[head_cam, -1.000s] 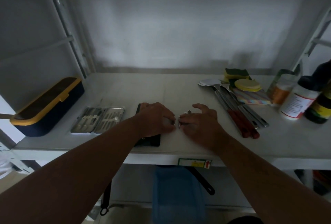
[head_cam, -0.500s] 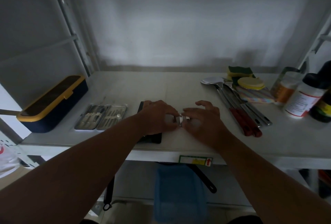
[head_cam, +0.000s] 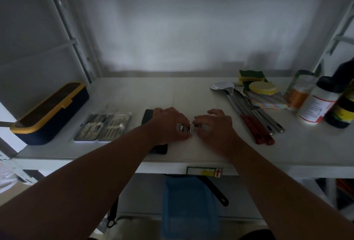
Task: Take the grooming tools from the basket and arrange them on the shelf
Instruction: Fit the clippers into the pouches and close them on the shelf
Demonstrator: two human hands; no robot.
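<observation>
Both hands rest on the white shelf near its front edge. My left hand pinches a small shiny metal clipper between thumb and fingers. My right hand has curled fingers pinching a smaller metal tool just to the right of it. A black case lies partly under my left wrist. An open silver manicure kit with several tools lies to its left.
A navy box with a yellow lid sits at the shelf's left end. Red-handled spatulas, sponges and bottles crowd the right. A blue container stands below the shelf.
My hands, touching over one metal piece half a second ago, have drawn slightly apart, each now holding a separate metal piece. Nothing else on the shelf has moved.
</observation>
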